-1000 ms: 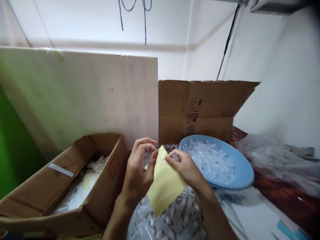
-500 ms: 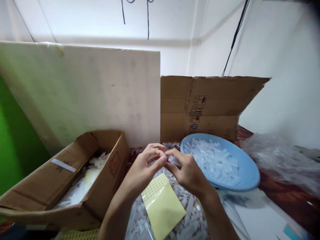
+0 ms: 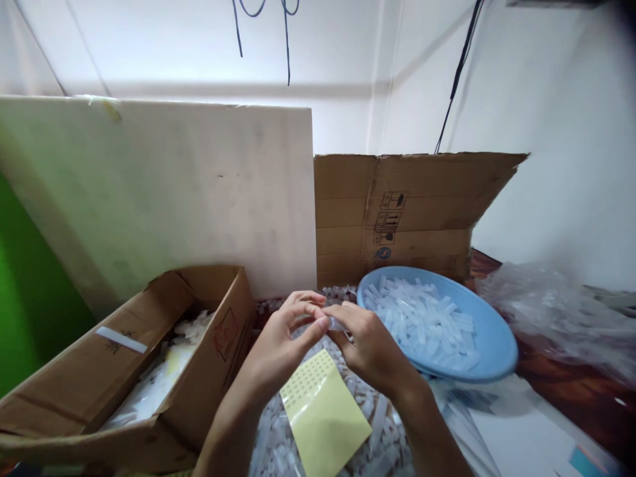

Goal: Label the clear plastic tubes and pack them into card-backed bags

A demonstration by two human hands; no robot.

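Note:
My right hand (image 3: pixel 365 338) pinches a small translucent plastic piece (image 3: pixel 338 324) between thumb and forefinger. The thumb and forefinger of my left hand (image 3: pixel 288 338) close against the near end of that piece; the other fingers are loosely curved. Whether something tiny sits between the left fingertips is hidden. Below both hands lies a yellow sticker sheet (image 3: pixel 330 417), with rows of small round dots on its upper part. It rests on a spread of loose translucent plastic pieces (image 3: pixel 382 444).
On the right stands a blue basin (image 3: pixel 504 338) heaped with similar strips, beside crumpled clear plastic (image 3: pixel 556 311). At left, an open cardboard box (image 3: pixel 199 384) holds white pieces. A white panel (image 3: pixel 199 192) and a cardboard sheet (image 3: pixel 422 218) stand at the back.
My right forefinger has moved left and closed in towards the left fingertips, covering more of the plastic piece. The whole view has shifted slightly.

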